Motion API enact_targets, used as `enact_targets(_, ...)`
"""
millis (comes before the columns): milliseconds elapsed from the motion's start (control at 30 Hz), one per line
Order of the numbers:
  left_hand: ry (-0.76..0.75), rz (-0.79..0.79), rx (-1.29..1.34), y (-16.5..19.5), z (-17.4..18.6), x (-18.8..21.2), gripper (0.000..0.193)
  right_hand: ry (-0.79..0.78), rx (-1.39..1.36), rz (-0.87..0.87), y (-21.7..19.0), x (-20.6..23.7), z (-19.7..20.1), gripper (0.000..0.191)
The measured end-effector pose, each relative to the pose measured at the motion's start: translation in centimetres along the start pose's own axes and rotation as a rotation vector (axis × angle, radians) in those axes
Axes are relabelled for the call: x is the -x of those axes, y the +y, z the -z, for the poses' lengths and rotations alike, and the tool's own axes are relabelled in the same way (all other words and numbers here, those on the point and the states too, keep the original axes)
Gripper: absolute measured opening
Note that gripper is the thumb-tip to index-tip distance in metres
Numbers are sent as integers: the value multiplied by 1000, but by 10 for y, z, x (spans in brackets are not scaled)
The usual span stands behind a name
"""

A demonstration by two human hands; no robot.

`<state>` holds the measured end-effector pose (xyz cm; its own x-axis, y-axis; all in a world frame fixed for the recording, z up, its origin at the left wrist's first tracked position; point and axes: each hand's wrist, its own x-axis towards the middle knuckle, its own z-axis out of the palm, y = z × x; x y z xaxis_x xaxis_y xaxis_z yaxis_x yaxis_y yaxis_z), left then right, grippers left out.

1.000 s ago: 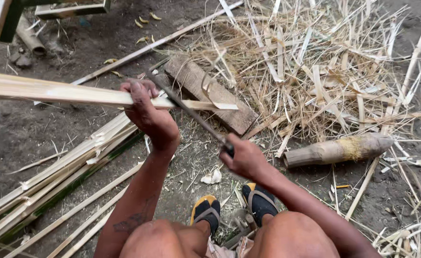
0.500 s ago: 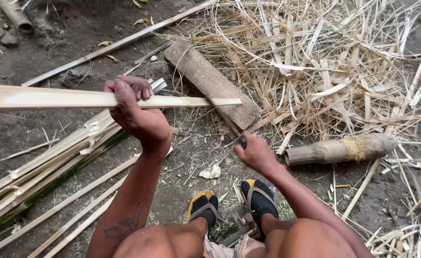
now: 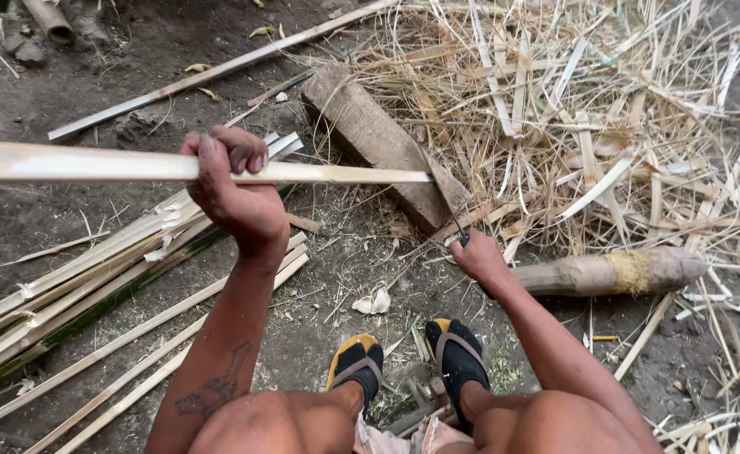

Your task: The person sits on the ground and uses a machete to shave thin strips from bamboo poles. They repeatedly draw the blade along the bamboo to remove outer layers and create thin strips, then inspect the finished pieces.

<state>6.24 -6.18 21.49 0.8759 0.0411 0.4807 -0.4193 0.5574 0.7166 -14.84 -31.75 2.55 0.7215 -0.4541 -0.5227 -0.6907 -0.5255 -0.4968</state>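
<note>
My left hand (image 3: 231, 189) grips a long pale bamboo strip (image 3: 92, 164) and holds it level across the view, its free end pointing right at about mid-frame. My right hand (image 3: 477, 256) is closed on the handle of a knife (image 3: 447, 208); its thin dark blade runs up from the hand and meets the end of the strip. The blade lies over a flat wooden block (image 3: 382, 143) on the ground. My feet in black and yellow sandals (image 3: 408, 361) rest on the dirt below.
A stack of split bamboo strips (image 3: 76, 294) lies on the ground at left. A heap of dry shavings (image 3: 588, 126) covers the upper right. A short bamboo log (image 3: 613, 273) lies right of my right hand. Another long strip (image 3: 210, 71) lies at the top.
The knife has gone from lying across the strip near my left hand to its far end. My right hand has drifted right and my left hand has kept its grip.
</note>
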Motion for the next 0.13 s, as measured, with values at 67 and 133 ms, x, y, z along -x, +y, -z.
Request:
enact_targets(67,21,-5,2,-5,8,-2,25,73,85,92,10,-13,7,43)
enact_targets(133,37,63,30,-2,27,-3,26,47,147,167,24,4,-10,44)
